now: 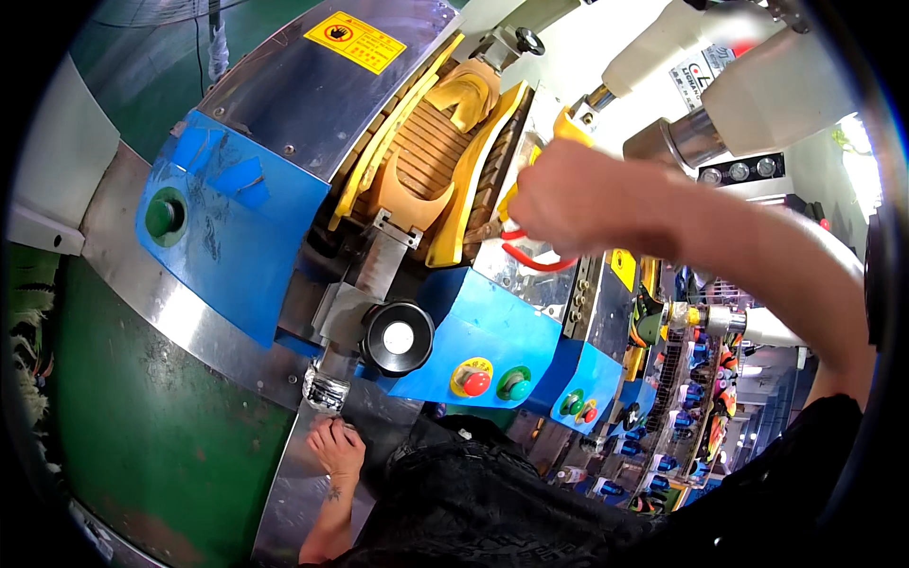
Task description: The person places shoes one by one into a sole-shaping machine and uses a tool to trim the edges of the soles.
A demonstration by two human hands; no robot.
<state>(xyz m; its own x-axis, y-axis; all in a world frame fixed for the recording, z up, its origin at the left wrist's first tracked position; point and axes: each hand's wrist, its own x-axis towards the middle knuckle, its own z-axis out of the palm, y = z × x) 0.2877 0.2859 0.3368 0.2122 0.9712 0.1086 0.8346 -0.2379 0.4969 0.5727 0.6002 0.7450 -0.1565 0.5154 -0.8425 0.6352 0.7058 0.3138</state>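
A blue-panelled metal machine [222, 237] filled the middle, its brown ribbed bed [431, 151] flanked by long yellow curved pads [478, 180]. In front of the bed stood a round black knob with a white centre [399, 338]; red and green push buttons [476, 383] sat on the blue panel to its right. Thick white cylinders with metal ends [781, 95] projected at the upper right, and the right forearm [739, 227] crossed below them, hiding part of the machine.

The blurred right hand [563, 194] was curled around a red-handled metal hand tool [540, 261], whose head lay just beside the right-hand yellow pad. The left hand [336, 447], fingers loosely bent, rested on a grey steel ledge [294, 497]; its palm was hidden, so whether it held anything could not be told.
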